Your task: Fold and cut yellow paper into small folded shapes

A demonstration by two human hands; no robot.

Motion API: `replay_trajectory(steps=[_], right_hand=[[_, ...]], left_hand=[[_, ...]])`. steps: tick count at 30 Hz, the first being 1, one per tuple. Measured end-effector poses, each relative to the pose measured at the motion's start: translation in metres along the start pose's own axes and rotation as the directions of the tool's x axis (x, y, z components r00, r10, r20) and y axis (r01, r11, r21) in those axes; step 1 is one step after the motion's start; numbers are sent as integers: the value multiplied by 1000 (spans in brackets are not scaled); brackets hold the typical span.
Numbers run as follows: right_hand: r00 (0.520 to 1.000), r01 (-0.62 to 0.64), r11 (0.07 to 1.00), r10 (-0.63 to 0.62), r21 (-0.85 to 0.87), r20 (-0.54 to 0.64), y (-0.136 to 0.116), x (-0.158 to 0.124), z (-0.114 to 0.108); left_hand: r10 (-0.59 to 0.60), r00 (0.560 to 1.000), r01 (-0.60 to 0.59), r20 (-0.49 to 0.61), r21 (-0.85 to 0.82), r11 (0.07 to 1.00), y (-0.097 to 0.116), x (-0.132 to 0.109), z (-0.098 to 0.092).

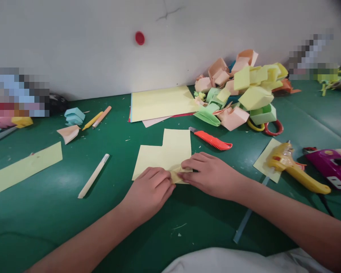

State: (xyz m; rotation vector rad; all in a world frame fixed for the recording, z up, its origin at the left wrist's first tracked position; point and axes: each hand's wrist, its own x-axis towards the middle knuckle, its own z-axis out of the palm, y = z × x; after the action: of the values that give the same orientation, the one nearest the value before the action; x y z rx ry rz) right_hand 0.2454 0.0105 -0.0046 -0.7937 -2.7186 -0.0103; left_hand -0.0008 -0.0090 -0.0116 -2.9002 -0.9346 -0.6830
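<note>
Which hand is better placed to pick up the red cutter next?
Probably the right hand: the red cutter lies just beyond it, while the left hand is farther away. Both hands are at the yellow paper.

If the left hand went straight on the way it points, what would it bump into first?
Beyond the pale yellow paper it touches, the left hand would probably meet the right hand, though depth is unclear.
</note>
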Motion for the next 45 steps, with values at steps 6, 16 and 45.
replay_trajectory(steps=[6, 16, 45], right_hand=[[997, -28, 995, 34, -96, 66, -5, -3, -6], [999, 29, 995, -26, 92, -31, 2, -6, 4], [997, -57, 990, 63, 131, -44, 3, -5, 6]], left_hand=[[35, 999, -33, -19, 71, 997, 4, 0, -4], [66, 998, -65, 8, -28, 997, -4, -3, -6], [200, 976, -176, 92, -218, 960, -22, -2, -18]])
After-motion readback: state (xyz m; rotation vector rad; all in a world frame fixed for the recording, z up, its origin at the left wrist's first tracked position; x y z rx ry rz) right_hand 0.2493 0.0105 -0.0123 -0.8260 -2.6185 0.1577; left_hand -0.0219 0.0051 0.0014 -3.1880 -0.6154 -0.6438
